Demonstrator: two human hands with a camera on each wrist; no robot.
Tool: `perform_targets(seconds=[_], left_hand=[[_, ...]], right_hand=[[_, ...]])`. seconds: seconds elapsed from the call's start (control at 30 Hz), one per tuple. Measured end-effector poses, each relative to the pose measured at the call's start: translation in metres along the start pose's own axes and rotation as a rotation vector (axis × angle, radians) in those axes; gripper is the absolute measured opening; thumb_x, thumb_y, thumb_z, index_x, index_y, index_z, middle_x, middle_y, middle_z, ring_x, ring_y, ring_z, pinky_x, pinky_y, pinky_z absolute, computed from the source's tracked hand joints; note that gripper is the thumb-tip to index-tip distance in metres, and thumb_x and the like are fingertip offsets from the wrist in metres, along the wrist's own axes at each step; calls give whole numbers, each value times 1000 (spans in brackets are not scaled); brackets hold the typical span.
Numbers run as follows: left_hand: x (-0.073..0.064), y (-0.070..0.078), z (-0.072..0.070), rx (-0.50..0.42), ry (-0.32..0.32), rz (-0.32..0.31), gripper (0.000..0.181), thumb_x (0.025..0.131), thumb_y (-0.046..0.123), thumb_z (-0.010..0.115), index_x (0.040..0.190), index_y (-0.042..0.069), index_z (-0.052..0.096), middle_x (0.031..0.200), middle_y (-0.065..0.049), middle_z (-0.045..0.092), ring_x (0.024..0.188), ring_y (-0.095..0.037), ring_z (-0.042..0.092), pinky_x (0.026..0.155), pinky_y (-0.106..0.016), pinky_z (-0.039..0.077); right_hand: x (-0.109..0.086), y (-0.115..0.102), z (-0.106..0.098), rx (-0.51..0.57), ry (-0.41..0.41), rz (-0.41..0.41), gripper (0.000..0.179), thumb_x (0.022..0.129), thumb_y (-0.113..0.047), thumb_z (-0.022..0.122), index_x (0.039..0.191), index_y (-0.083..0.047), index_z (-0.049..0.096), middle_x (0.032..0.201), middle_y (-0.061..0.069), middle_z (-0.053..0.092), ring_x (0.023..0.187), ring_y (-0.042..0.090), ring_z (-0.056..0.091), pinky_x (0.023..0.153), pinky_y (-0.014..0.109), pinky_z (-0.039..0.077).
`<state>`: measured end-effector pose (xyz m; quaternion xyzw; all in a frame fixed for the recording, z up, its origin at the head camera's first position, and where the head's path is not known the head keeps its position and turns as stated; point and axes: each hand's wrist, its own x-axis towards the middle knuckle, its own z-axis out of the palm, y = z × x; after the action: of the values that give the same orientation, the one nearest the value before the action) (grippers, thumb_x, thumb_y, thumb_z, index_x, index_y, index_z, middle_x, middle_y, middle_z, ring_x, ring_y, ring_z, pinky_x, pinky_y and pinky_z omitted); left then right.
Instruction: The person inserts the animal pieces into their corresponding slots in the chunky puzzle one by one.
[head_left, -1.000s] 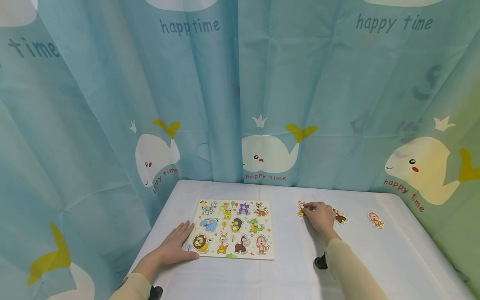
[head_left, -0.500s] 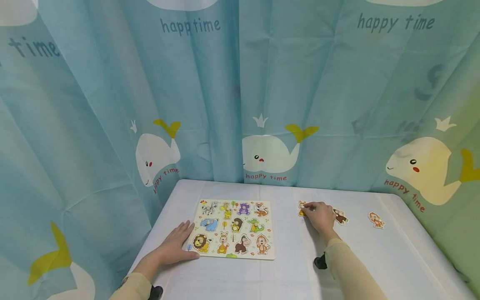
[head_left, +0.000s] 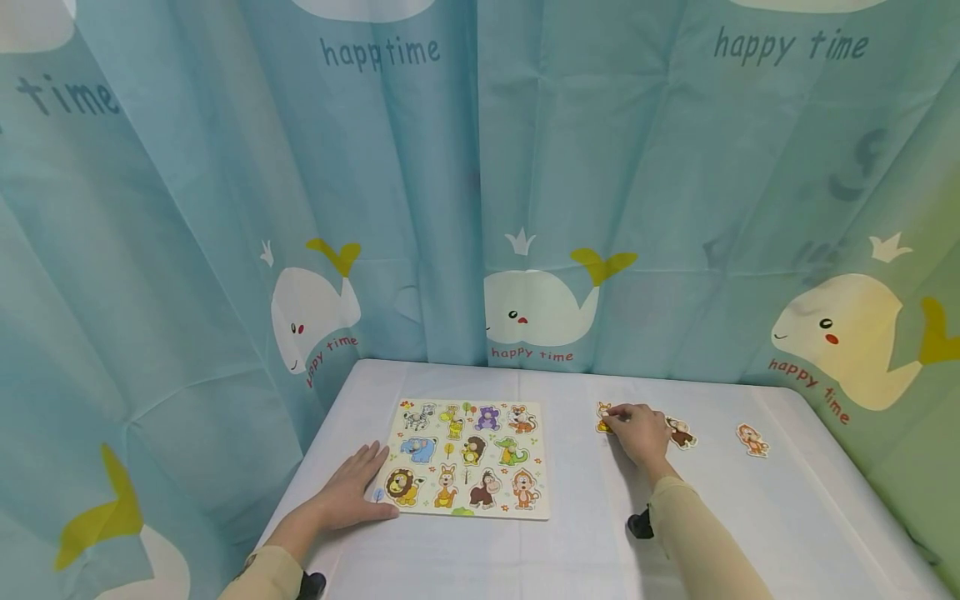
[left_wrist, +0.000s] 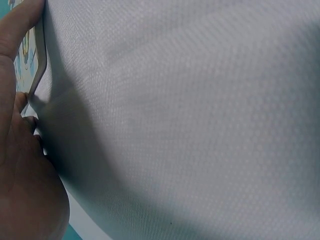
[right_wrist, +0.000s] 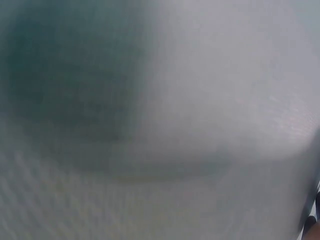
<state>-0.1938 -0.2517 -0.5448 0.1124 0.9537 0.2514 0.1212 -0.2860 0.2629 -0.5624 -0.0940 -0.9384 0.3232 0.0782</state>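
In the head view a light animal puzzle board (head_left: pixel 459 507) lies flat on the white table. My left hand (head_left: pixel 347 492) rests at its left edge, fingers extended and thumb at the near-left corner. The left wrist view shows the same hand (left_wrist: pixel 27 170) against the board's edge (left_wrist: pixel 41 45). To the right of the board, my right hand (head_left: pixel 640 431) pinches a kangaroo puzzle piece (head_left: pixel 602 408) between thumb and fingers; they cover part of it. A brown gorilla piece (head_left: pixel 681 432), partly behind that hand, and a monkey piece (head_left: pixel 752 440) lie farther right.
The white-covered table (head_left: pixel 585 550) ends at the back against a blue curtain (head_left: pixel 420 167) printed with whales. A dark strap part (head_left: pixel 641 525) hangs below the right wrist. Most of the right wrist view is blurred cloth.
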Motion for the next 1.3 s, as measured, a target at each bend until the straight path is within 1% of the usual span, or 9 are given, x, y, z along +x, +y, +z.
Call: perform_targets(seconds=[0.3,0.63,0.77,1.07,1.3], left_hand=[[0,0,0,-4,-3,-1,116,75,63,81,161,4,29,167,-21,21,154,-44,12,123,-63,12],[0,1,-2,-12,-3,15,115,76,61,81,160,3,29,167,-22,20,154,-45,11,123,-63,12],[-1,1,-2,-15,-6,9,115,76,61,81,160,3,29,167,-22,20,154,-45,11,122,-64,12],[0,1,-1,-12,-5,1,116,75,62,81,161,4,29,167,-22,20,153,-46,12,122,-65,13],[0,0,-1,-12,-4,-1,116,75,62,82,161,4,29,167,-22,21,153,-46,12,122,-66,14]], right_hand=[[-1,-1,1,-12,9,2,27,95,-27,71,108,-4,76,116,21,63,113,44,47,94,66,30],[3,-2,3,-48,-1,28,27,96,-26,70,109,-3,75,117,22,62,117,46,45,96,66,31],[4,-2,4,-57,-1,41,28,97,-27,70,109,-3,75,119,23,62,116,45,46,97,65,31],[6,-3,3,-37,10,50,28,97,-25,70,112,-2,75,121,24,61,114,45,46,94,64,33],[7,-3,1,-36,19,47,28,97,-27,71,111,-4,76,121,24,60,113,45,46,94,65,33]])
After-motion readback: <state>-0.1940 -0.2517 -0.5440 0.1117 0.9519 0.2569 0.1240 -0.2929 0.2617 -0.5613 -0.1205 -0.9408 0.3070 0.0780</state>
